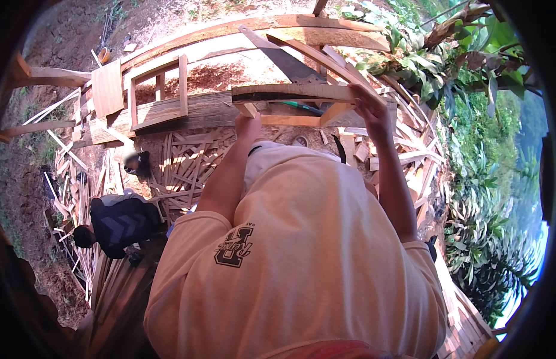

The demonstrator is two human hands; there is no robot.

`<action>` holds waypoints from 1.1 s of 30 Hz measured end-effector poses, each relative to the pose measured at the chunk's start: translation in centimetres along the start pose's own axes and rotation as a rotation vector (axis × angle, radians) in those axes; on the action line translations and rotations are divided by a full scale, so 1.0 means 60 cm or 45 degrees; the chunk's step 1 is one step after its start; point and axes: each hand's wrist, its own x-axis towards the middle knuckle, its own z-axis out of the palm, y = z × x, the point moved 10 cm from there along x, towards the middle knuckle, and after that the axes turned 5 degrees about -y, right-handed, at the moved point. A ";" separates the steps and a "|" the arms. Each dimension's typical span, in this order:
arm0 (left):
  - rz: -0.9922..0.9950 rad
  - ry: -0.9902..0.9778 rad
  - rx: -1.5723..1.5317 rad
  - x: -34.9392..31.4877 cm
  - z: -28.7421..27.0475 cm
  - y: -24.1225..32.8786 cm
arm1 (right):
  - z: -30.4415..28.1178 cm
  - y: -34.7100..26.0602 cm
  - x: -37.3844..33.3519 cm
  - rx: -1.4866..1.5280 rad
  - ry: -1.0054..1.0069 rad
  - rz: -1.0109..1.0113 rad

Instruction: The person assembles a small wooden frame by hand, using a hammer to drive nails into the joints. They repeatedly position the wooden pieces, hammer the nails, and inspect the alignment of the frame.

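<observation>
- Left hand (248, 127) and right hand (372, 110) grip a wooden frame (290, 91) above the bench (209, 110).
- A saw (284, 63) crosses the bench's far side.
- Another frame (182, 90) stands toward the bench's left.
- Scraps (185, 158) lie below the bench.

A wooden frame (296, 91) spans left hand (248, 126) to right hand (370, 107), a handsaw (285, 60) beyond it, a second frame (183, 90) at the workbench (211, 109) to the left, wood scraps (185, 157) below, plants (476, 206) far right.
</observation>
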 end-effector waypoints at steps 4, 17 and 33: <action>-0.056 -0.005 0.020 0.000 -0.001 -0.001 | 0.000 -0.005 -0.003 0.028 0.028 0.003; -0.104 -0.163 -0.048 0.015 0.013 -0.039 | 0.018 -0.032 -0.011 -0.076 -0.027 -0.150; 0.803 -0.060 -0.125 -0.059 -0.312 0.468 | 0.016 -0.024 -0.036 0.024 0.004 -0.215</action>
